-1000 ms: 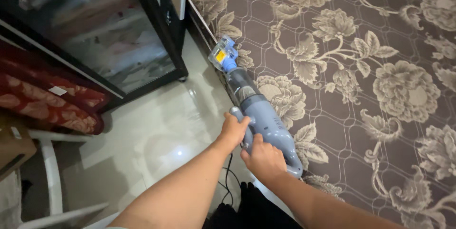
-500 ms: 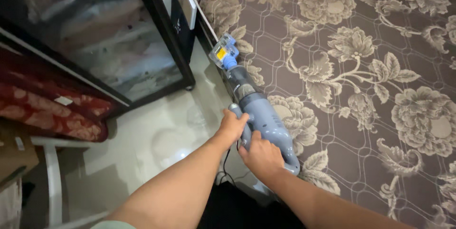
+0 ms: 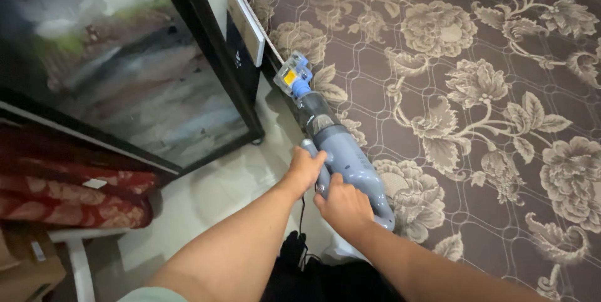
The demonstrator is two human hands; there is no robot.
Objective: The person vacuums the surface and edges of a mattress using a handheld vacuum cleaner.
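A blue handheld vacuum cleaner with a clear dust cup and a blue nozzle head lies along the left edge of a brown mattress with a pale flower pattern. My left hand grips the front part of its handle. Just behind it, my right hand is closed around the rear of the handle. A black power cord drops from the vacuum between my forearms.
A black glass-fronted cabinet stands to the left, close to the mattress edge. A glossy tiled floor runs between them. Red patterned fabric lies at the lower left over a white frame.
The vacuum has slid forward along the mattress edge, toward the cabinet corner, and my view has moved with it. Both hands keep the same hold.
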